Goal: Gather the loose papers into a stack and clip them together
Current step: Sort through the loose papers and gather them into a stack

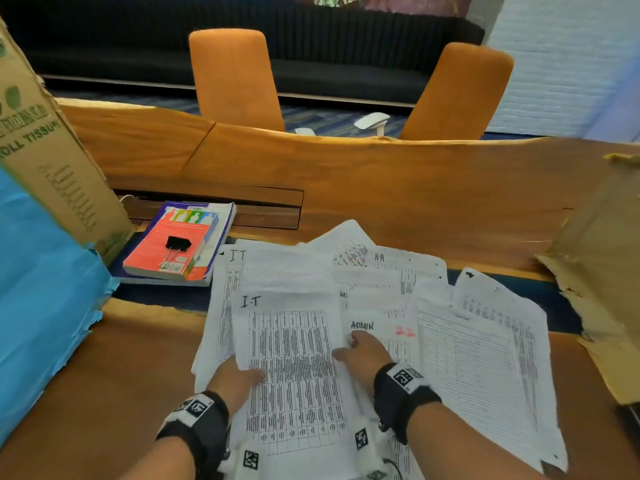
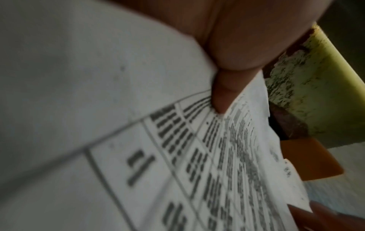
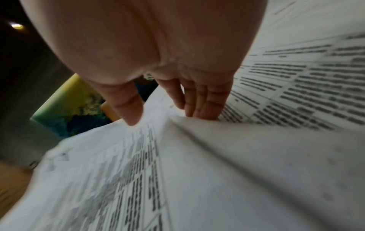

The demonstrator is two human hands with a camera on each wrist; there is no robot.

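Hands on loose papers at table's near edge: left hand pinches top sheet, right hand flat, fingers straight. Binder clip lies on books by cardboard box, far-left.

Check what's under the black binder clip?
The binder clip lies on a red-covered book, which sits atop a larger blue-edged book on the table. The lower book's cover is mostly hidden.

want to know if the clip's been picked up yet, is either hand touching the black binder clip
Apart. The head view shows the binder clip lying on the red book, with bare table between it and both the left hand and the right hand, which rest on the papers.
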